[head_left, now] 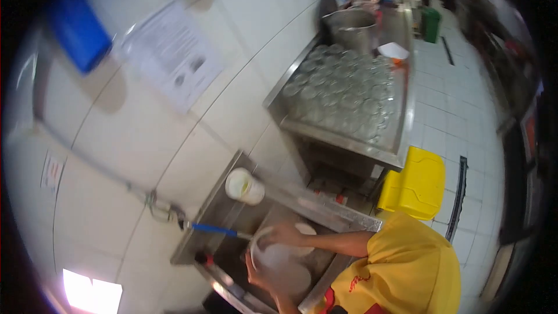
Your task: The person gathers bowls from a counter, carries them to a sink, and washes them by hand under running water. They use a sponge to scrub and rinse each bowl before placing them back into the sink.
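My left hand (254, 272) grips the near-left side of a pale round container (273, 256) over the metal sink (343, 214). Reaching in from the right, my right hand (285, 235) is at the container's opening; its fingers are blurred, and anything in them cannot be made out. Other pale round pieces (306, 238) lie beside and below the container in the basin. A blue tap or hose (215, 229) reaches from the wall to the container's rim. On the sink's back ledge is a white tub (244, 186).
Many clear glasses (343, 93) cover a steel table (349, 145) beyond the sink, with a large metal pot (354, 28) behind them. A yellow bin (412, 183) stands on the floor at right, a green bin (430, 24) farther back. Tiled wall at left.
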### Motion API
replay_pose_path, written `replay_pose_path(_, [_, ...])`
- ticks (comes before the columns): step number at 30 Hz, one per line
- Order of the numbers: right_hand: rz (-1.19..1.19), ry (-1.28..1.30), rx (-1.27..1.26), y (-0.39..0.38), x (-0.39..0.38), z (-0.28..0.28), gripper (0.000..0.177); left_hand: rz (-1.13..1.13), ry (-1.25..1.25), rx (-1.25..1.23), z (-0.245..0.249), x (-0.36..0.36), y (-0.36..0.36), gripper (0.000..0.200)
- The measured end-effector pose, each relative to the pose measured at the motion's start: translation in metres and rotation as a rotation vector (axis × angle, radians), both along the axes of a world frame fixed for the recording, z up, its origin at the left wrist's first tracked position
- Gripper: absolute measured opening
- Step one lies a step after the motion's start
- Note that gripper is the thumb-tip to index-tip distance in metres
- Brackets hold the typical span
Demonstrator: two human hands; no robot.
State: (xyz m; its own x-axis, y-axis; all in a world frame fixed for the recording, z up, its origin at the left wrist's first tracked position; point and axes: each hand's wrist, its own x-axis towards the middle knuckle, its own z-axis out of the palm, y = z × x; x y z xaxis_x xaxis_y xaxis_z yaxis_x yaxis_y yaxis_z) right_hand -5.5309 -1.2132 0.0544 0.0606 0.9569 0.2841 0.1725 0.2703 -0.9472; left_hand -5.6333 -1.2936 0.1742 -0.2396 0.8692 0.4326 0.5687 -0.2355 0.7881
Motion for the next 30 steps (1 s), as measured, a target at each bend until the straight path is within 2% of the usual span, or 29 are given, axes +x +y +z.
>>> replay_pose_path(1, [-0.094,0.224,-0.089,-0.007,-0.015,-0.006,0.040,0.021,-0.093,0.028,-0.011,-0.003,0.010,0.026])
replay_pose_path(2, [-0.186,0.267,-0.232,-0.017,-0.030,-0.015,0.043,0.052,-0.185,0.064,-0.025,-0.009,0.020,0.026])
replay_pose_path(4, [-0.092,0.520,-0.678,-0.044,-0.042,0.012,0.043,0.087,-0.192,0.105,-0.020,-0.007,0.028,0.027])
replay_pose_path(6, [-0.098,0.556,-0.695,-0.056,-0.040,0.028,0.040,0.145,-0.326,0.079,-0.012,-0.010,0.034,0.025])
replay_pose_path(8, [0.122,0.404,-0.688,-0.058,-0.020,0.047,0.037,0.196,-0.442,-0.014,-0.048,-0.038,0.041,0.026])
replay_pose_path(10, [0.318,0.103,-0.284,-0.053,-0.003,0.028,0.034,0.286,-0.840,-0.054,-0.092,-0.054,0.047,0.029])
replay_pose_path(11, [0.356,0.090,-0.296,-0.052,0.009,0.029,0.034,0.255,-0.876,-0.090,-0.094,-0.059,0.046,0.036])
replay_pose_path(12, [0.381,-0.060,-0.297,-0.051,0.023,0.035,0.034,0.288,-0.888,-0.082,-0.091,-0.061,0.043,0.036])
replay_pose_path(13, [0.397,-0.212,-0.294,-0.047,0.034,0.037,0.035,0.266,-1.047,-0.128,-0.084,-0.061,0.041,0.037])
replay_pose_path(14, [0.416,-0.228,-0.300,-0.042,0.041,0.027,0.035,0.236,-1.204,-0.173,-0.082,-0.061,0.038,0.038])
replay_pose_path(15, [0.329,-0.176,-0.360,-0.036,0.042,0.022,0.036,0.253,-1.218,-0.173,-0.085,-0.063,0.036,0.038])
replay_pose_path(16, [0.236,-0.123,-0.418,-0.032,0.043,0.017,0.038,0.167,-1.300,-0.246,-0.090,-0.064,0.035,0.042])
replay_pose_path(17, [0.282,-0.016,-0.463,-0.026,0.045,0.012,0.043,0.076,-1.379,-0.321,-0.094,-0.063,0.033,0.046])
replay_pose_path(18, [0.283,-0.023,-0.475,-0.024,0.037,0.026,0.043,0.085,-1.388,-0.329,-0.098,-0.060,0.032,0.046])
replay_pose_path(20, [0.248,0.496,-0.797,-0.026,0.013,0.048,0.051,-0.004,-1.526,-0.605,-0.106,-0.051,0.031,0.050])
replay_pose_path(21, [0.237,0.494,-0.808,-0.033,0.003,0.039,0.051,0.028,-1.550,-0.610,-0.115,-0.042,0.029,0.053])
replay_pose_path(22, [0.279,0.691,-0.814,-0.041,-0.007,0.025,0.054,0.031,-1.553,-0.624,-0.115,-0.042,0.025,0.053])
replay_pose_path(23, [0.325,0.890,-0.802,-0.042,-0.012,0.014,0.056,0.056,-1.456,-0.622,-0.112,-0.049,0.024,0.054])
replay_pose_path(24, [0.323,0.890,-0.796,-0.037,-0.007,0.022,0.056,0.078,-1.359,-0.612,-0.111,-0.057,0.028,0.055])
replay_pose_path(26, [0.532,0.909,-0.898,-0.043,0.005,0.047,0.055,0.015,-1.374,-0.668,-0.120,-0.069,0.018,0.056])
replay_pose_path(28, [0.493,0.986,-0.957,-0.042,-0.003,0.034,0.050,0.104,-1.312,-0.773,-0.125,-0.065,0.014,0.052])
replay_pose_path(29, [0.461,0.980,-0.922,-0.045,-0.015,0.012,0.051,0.175,-1.421,-0.652,-0.121,-0.054,0.012,0.048])
replay_pose_path(30, [0.433,0.973,-0.882,-0.047,-0.023,0.007,0.052,0.183,-1.419,-0.662,-0.124,-0.058,0.008,0.048])
